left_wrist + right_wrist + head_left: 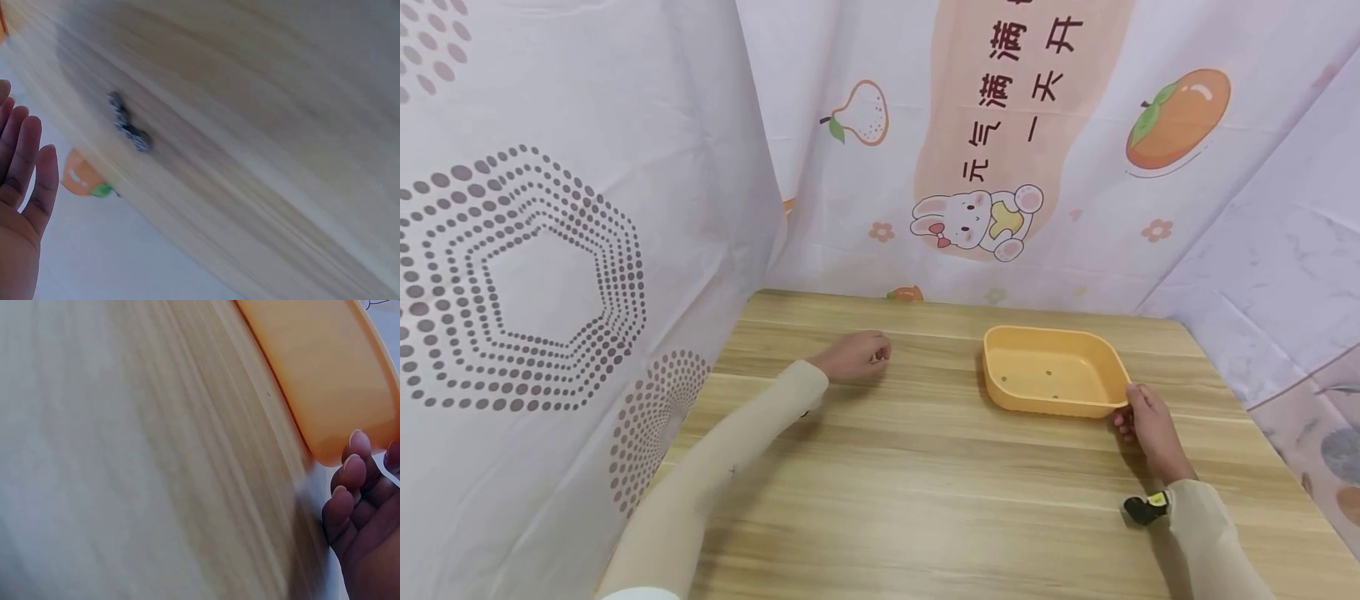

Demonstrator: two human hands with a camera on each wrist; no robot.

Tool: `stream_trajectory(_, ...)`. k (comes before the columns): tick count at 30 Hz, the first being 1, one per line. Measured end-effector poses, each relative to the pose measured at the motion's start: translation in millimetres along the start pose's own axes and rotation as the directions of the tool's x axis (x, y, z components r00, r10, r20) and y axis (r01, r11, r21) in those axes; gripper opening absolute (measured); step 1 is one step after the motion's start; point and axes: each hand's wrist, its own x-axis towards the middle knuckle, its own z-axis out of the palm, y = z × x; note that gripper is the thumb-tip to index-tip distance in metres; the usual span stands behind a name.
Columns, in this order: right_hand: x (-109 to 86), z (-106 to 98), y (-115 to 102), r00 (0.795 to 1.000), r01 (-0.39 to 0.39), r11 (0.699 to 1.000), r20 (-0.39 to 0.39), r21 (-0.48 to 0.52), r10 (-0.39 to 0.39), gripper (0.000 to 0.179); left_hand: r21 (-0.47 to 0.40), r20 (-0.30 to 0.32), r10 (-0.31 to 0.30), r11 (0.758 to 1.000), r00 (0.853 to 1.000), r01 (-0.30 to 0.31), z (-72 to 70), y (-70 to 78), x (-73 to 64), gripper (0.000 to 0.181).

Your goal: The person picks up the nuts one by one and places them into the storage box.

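Observation:
An orange-yellow plastic basket (1048,379), shallow with rounded corners and a few small holes in its floor, stands on the right half of the table. My right hand (1153,425) pinches its near right corner, the thumb at the rim and the other fingers at the outer wall (325,381). Left of the basket, my left hand (856,357) is over the table and holds nothing; its fingers (28,144) look relaxed in the left wrist view. A small dark, knobbly, segmented thing (128,124) lies on the table near this hand. I cannot tell its kind; the head view does not show it.
The wood-grain table (925,492) ends at a printed curtain (865,208) at the back. Another curtain (550,275) hangs close along the left edge, and a marbled cloth (1277,275) on the right. A black wrist device (1146,507) sits at the right cuff.

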Motion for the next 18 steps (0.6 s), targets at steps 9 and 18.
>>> stream_trajectory(9,-2.1,0.5,-1.5,1.0,0.0,1.0,-0.002,0.014,0.0,0.046,-0.011,-0.002,-0.055,0.998,0.998,0.055,-4.0,-15.3,-29.9,0.007)
stream_trajectory(18,-2.0,0.5,-2.1,1.0,0.017,0.999,0.004,0.032,-0.017,0.043,-0.021,0.015,-0.094,0.995,0.995,0.094,-8.0,-20.9,-49.8,0.008)
